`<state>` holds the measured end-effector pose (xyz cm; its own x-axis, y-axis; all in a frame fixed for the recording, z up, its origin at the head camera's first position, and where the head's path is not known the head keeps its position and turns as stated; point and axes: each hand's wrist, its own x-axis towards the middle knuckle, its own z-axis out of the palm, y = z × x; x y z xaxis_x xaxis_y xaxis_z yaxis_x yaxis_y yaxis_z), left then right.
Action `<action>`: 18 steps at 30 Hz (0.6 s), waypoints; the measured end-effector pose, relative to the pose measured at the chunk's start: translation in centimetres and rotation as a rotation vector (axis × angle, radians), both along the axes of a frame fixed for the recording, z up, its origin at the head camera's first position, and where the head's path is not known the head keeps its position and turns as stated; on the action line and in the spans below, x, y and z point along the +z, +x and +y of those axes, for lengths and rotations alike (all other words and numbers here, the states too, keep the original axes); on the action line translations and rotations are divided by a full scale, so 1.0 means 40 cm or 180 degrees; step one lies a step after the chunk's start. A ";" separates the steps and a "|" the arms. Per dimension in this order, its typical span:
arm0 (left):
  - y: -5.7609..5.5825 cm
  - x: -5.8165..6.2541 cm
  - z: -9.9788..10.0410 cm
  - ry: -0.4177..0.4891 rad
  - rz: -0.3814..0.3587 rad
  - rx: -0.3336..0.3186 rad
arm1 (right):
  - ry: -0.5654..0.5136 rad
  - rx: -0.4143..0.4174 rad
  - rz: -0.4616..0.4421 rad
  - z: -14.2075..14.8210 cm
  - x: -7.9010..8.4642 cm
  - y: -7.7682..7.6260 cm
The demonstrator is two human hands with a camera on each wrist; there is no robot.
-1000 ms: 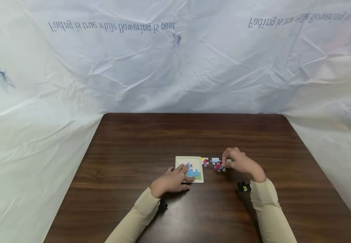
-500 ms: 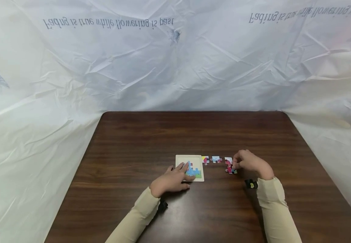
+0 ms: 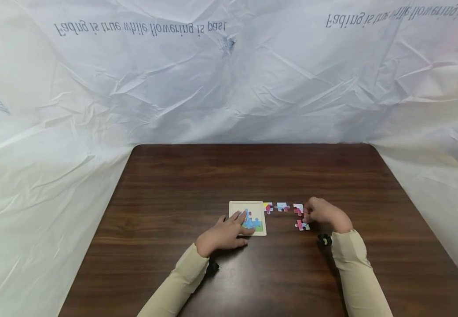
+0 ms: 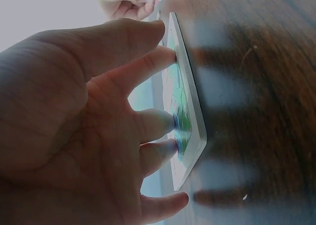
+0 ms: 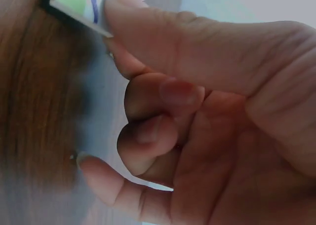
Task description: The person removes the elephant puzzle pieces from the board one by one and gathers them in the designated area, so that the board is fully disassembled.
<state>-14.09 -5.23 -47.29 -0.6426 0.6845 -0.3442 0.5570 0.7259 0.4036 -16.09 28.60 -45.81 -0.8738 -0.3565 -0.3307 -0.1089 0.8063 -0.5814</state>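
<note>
In the head view my left hand [image 3: 224,234] lies with spread fingers on a pale puzzle tray [image 3: 234,205]. Blue and green pieces [image 3: 255,224] are set in its lower part, some covered by the fingers. The left wrist view shows three fingertips [image 4: 168,122] touching the tray and its pieces. My right hand [image 3: 324,213] is at the right end of the loose pieces. Its thumb and index finger pinch a jigsaw piece [image 5: 71,0] with green, blue and white on it. A pink jigsaw piece [image 3: 298,208] lies just above the right hand's fingertips.
A yellow and pink piece [image 3: 268,207] lies against the tray's right edge, with a pale blue piece [image 3: 282,206] beside it. Everything stands on a dark wooden table [image 3: 197,176]. A white sheet [image 3: 229,88] hangs behind and along both sides.
My right hand has moved right, and the two pieces by it shifted right too. Those two pieces now lie slightly apart. The left hand has stayed on the tray.
</note>
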 end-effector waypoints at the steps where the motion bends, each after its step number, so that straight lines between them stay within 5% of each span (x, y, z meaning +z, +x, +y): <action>1: 0.001 0.000 0.000 0.0006 -0.0002 0.0000 | 0.0022 -0.0021 -0.0015 0.000 -0.002 0.000; 18: 0.001 0.000 -0.004 0.0027 0.0019 0.0026 | 0.0140 -0.0161 -0.0074 -0.014 -0.009 -0.002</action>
<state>-14.07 -5.39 -47.27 -0.6503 0.6821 -0.3346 0.5535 0.7270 0.4063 -16.18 28.05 -46.18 -0.8823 -0.2967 -0.3654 -0.0543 0.8353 -0.5471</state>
